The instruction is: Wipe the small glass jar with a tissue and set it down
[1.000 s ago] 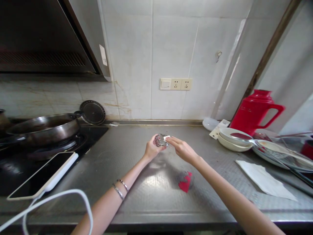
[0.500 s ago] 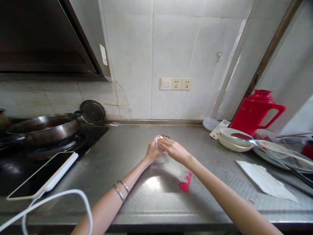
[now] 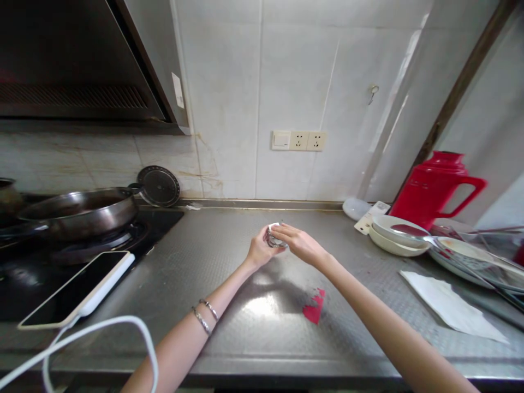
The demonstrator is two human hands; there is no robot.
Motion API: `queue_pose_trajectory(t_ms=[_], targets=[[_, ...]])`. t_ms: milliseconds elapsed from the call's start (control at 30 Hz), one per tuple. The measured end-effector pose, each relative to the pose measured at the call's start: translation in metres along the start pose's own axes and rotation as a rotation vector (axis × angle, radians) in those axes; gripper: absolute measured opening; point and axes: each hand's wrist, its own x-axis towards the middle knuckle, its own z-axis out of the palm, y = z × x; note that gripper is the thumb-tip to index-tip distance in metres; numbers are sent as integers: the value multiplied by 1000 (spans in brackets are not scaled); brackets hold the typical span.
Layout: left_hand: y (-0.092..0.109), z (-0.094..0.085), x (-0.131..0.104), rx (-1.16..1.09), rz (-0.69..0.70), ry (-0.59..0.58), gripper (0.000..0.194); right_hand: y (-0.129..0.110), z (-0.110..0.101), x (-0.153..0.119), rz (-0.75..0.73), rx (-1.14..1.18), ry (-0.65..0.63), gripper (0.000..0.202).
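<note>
My left hand (image 3: 261, 249) is wrapped round a small, shiny round glass (image 3: 275, 240) just above the middle of the counter. Against the upper side of the glass, my right hand (image 3: 303, 245) presses a white tissue (image 3: 274, 225), its fingers lying over the rim. Most of the tissue and the body of the glass are hidden by my fingers. A torn red patch (image 3: 314, 309) lies on the steel counter (image 3: 221, 240) near my right forearm.
On the left, a steel pan (image 3: 82, 213) stands on the black hob, with a phone (image 3: 77, 289) and white cable (image 3: 110, 322) nearer me. On the right are a red thermos (image 3: 434, 188), stacked bowls (image 3: 397, 245), plates (image 3: 450, 265) and a folded white paper (image 3: 450, 305).
The glass has turned in my left hand, showing more of its round rim. My right fingers have shifted slightly over it. The whole view has moved a little.
</note>
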Motion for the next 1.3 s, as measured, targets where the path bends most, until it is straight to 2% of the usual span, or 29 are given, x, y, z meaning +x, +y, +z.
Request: queue_pose_trajectory(t_ms=[233, 367, 500, 667, 767, 833, 933, 1067, 1200, 1300], targets=[[-1, 1, -3, 43, 11, -35, 78, 7, 0, 0, 77, 23, -4, 60], [-1, 2, -4, 42, -41, 15, 79, 17, -2, -3, 104, -3, -27, 67], [-2, 1, -4, 50, -72, 50, 79, 25, 1, -11, 176, 15, 6, 73], [-9, -1, -6, 101, -68, 33, 83, 28, 1, -23, 287, 123, 78, 63], [-8, -4, -4, 104, -78, 59, 82, 24, 0, -32, 339, 173, 80, 55], [-4, -6, -1, 88, -85, 97, 81, 19, 5, -39, 361, 199, 67, 52], [1, -9, 3, 51, -91, 136, 80, 9, 24, -49, 388, 204, 85, 52], [2, -10, 4, 10, -92, 117, 80, -2, 45, -56, 387, 276, 53, 49], [1, -9, 2, 2, -118, 62, 81, 13, 31, -58, 542, 464, 73, 63], [4, -8, 1, -20, -142, 5, 80, 30, 12, -57, 623, 496, 19, 78]])
